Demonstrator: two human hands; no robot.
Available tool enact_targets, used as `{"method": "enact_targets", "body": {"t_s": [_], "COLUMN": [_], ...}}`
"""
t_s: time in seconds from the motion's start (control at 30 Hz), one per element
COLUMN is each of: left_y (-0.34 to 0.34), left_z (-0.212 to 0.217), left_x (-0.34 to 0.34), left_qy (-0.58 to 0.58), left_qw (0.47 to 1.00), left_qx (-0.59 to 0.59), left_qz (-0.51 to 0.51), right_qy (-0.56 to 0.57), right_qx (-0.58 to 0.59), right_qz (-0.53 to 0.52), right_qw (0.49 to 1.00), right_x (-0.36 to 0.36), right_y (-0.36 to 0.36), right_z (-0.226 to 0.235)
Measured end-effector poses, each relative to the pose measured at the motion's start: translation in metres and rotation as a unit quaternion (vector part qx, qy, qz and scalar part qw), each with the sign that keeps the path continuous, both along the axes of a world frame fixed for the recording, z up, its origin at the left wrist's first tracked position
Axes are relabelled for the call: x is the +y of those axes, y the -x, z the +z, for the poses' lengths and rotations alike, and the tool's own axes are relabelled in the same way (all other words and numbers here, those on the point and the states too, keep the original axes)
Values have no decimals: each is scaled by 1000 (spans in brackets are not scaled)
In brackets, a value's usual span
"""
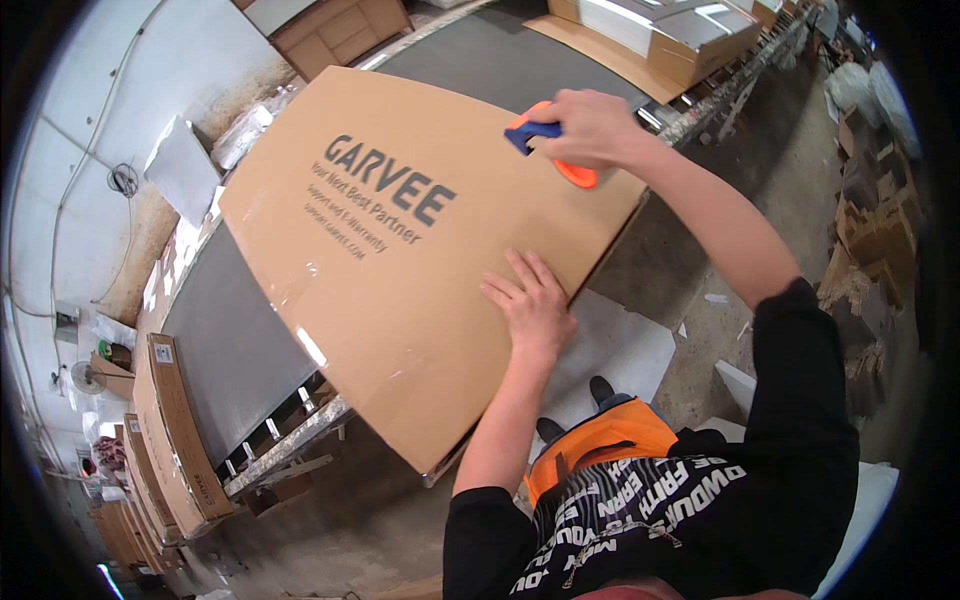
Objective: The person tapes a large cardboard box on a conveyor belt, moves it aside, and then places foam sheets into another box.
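Observation:
A large flat cardboard box with dark printing lies across a conveyor, its near edge toward my body. My left hand rests on top near that edge, fingers spread and pressing flat. Toward the box's far right end, my right hand is closed around a blue and orange tape dispenser. The dispenser is at the box's top face; its underside and the grip are partly hidden by my fingers. Shiny strips like clear tape show along the box's left edge.
The dark conveyor belt runs beneath the box. More cartons stand at its left end. An opened carton sits at the far right. Flattened cardboard is piled along the right side. White sheets lie on the floor.

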State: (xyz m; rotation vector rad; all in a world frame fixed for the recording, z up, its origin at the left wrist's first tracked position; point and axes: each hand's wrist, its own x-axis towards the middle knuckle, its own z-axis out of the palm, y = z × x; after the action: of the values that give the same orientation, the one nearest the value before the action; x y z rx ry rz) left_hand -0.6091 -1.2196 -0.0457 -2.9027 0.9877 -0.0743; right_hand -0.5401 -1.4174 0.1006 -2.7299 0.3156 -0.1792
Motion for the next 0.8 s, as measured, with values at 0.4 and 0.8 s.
{"method": "enact_targets", "body": {"t_s": [0.4,0.8], "left_y": [-24,-50], "left_z": [22,29], "left_x": [-60,-148], "left_qy": [-83,-175], "left_qw": [990,978], "left_qx": [75,92], "left_qz": [-90,-69], "right_qy": [104,-76], "right_qx": [215,257], "right_qz": [159,-103], "right_qw": [958,958], "right_x": [-45,-7], "right_y": [121,284], "right_z": [-121,-293]}}
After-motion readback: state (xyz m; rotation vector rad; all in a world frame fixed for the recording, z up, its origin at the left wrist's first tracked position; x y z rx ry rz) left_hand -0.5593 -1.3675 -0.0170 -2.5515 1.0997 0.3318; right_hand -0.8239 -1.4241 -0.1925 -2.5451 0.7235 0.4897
